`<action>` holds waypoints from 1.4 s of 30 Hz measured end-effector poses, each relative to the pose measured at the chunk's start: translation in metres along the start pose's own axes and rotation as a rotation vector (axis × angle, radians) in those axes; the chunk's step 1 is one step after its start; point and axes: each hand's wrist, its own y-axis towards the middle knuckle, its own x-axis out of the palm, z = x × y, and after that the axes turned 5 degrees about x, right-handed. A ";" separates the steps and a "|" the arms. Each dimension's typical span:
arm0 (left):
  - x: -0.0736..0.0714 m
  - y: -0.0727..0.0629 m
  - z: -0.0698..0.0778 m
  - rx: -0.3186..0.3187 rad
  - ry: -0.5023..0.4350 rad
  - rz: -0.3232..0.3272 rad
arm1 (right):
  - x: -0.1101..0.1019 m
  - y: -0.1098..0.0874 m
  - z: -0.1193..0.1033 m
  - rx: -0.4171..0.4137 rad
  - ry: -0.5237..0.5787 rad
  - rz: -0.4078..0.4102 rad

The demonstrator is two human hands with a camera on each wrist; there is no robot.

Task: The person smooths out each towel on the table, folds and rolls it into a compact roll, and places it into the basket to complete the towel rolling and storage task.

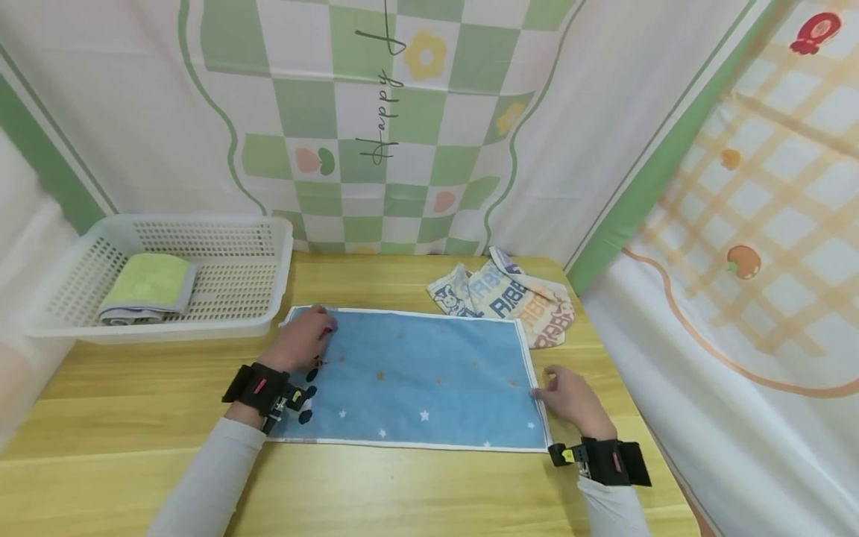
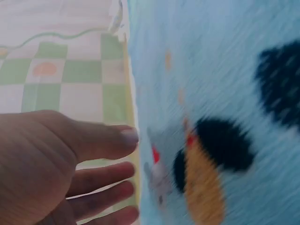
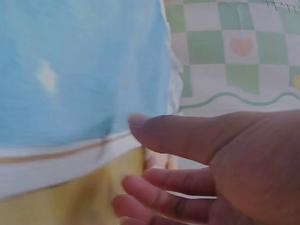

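- Your left hand (image 1: 299,346) lies over the far left corner of the blue towel (image 1: 429,384), fingers loose and apart, gripping nothing.
- Your right hand (image 1: 576,399) is loose too, its thumb at the towel's right edge.
- That towel lies spread mid-table; with so light a touch, a lift could slip or leave creases.
- Uneven pulls from your two hands could skew it on the table (image 1: 403,492).
- Sliding it outward could catch the patterned towel (image 1: 520,298), crumpled near the table's far right corner, because they lie so close.
- Count: two hands, one blue towel, one patterned towel, one basket (image 1: 201,333) toward the table's far left corner, one folded green towel (image 1: 149,277) inside.
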 end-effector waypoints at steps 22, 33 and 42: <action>0.001 -0.001 -0.013 -0.078 0.093 -0.048 | 0.021 0.103 -0.051 -0.227 -0.134 0.147; -0.033 -0.005 0.016 0.022 0.083 0.113 | 0.005 0.091 -0.048 -0.240 -0.080 0.264; -0.058 -0.008 0.002 -0.011 0.035 0.245 | -0.021 0.088 -0.051 -0.346 -0.023 0.406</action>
